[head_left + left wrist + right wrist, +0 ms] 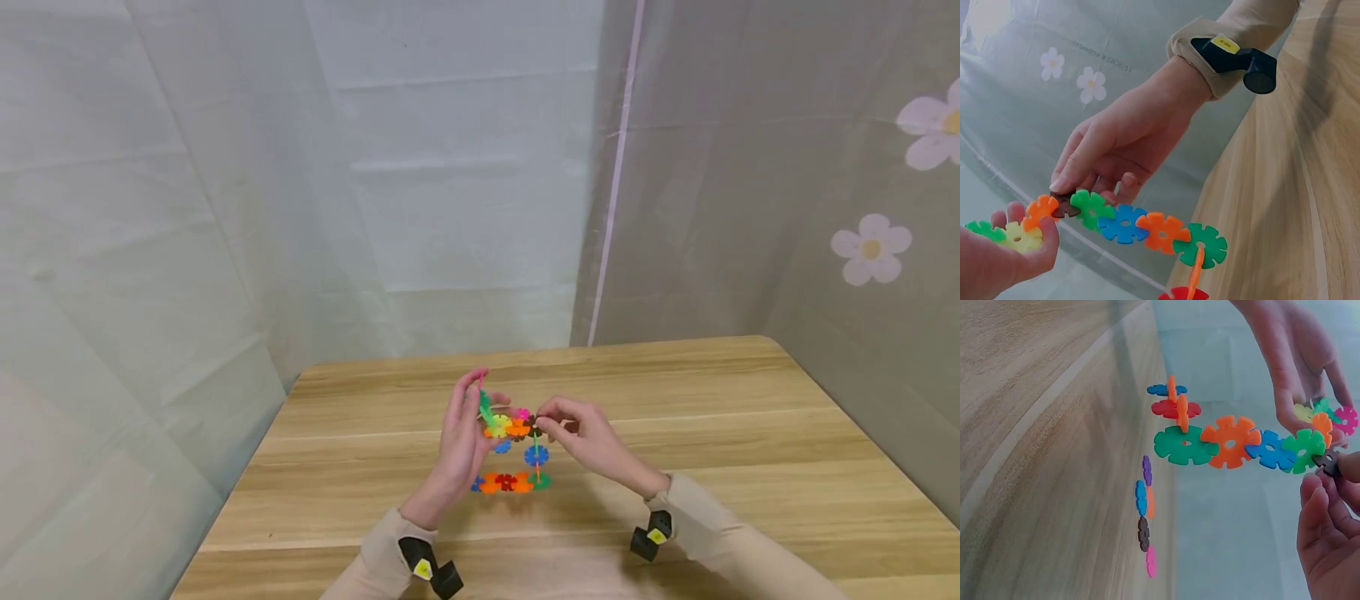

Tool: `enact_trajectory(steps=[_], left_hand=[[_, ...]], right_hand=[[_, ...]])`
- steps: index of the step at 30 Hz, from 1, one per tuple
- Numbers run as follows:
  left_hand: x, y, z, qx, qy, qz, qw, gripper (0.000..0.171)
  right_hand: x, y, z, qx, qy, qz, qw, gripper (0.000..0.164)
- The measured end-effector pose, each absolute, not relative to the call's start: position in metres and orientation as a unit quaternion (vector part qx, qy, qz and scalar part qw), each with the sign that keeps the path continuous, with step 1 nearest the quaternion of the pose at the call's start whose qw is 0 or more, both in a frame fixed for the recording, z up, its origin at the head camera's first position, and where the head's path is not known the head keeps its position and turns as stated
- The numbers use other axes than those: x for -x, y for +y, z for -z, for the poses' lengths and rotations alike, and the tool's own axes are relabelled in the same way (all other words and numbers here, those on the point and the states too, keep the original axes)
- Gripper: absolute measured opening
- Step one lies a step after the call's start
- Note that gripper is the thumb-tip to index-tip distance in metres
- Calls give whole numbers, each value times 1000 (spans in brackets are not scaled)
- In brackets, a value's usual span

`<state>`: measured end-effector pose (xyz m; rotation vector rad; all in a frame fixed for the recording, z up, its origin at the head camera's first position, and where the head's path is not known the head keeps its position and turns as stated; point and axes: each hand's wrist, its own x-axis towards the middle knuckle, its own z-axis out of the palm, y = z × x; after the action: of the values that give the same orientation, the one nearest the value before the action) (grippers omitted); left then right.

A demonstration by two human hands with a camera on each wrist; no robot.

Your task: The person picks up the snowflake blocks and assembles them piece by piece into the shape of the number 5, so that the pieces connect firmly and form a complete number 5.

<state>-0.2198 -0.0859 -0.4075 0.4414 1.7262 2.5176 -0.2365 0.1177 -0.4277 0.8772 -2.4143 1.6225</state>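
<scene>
Colored interlocking snowflake discs form a linked chain between both hands. My left hand [459, 442] holds its upper end, thumb and fingers around the yellow disc [1022, 237] and the orange disc [1040, 212]. With thumb and fingertips, my right hand [592, 437] pinches the dark brown disc [1327, 462] at the upper corner. A light green disc [1304, 451], a blue disc [1270, 450] and an orange disc [1230, 442] run down to a green disc [1186, 445]. From there a lower row with a red disc [506, 482] extends sideways. Beside my left fingers is a pink disc [1347, 420].
On the wooden table [360, 500], beyond the chain, lies a row of more discs: purple [1147, 470], blue [1141, 498], orange [1150, 502], brown [1144, 534] and pink [1151, 561]. Pale curtains [450, 208] surround the table's back and sides.
</scene>
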Motion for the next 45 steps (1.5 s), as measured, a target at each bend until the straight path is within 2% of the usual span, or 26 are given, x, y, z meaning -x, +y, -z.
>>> enact_trajectory(steps=[13, 16, 23, 37, 45], left_hand=[[222, -92, 402, -111, 556, -824, 16, 37], [222, -93, 402, -114, 553, -825, 18, 37], [221, -96, 401, -108, 557, -823, 14, 36], [222, -103, 402, -113, 579, -807, 11, 37], [224, -104, 403, -121, 586, -801, 34, 42]], right_hand=[[230, 116, 409, -285, -807, -517, 28, 24], [236, 118, 417, -285, -810, -511, 23, 25], [256, 122, 446, -300, -818, -491, 7, 21], [273, 114, 462, -349, -867, -355, -32, 15], [278, 109, 471, -354, -884, -297, -75, 14]])
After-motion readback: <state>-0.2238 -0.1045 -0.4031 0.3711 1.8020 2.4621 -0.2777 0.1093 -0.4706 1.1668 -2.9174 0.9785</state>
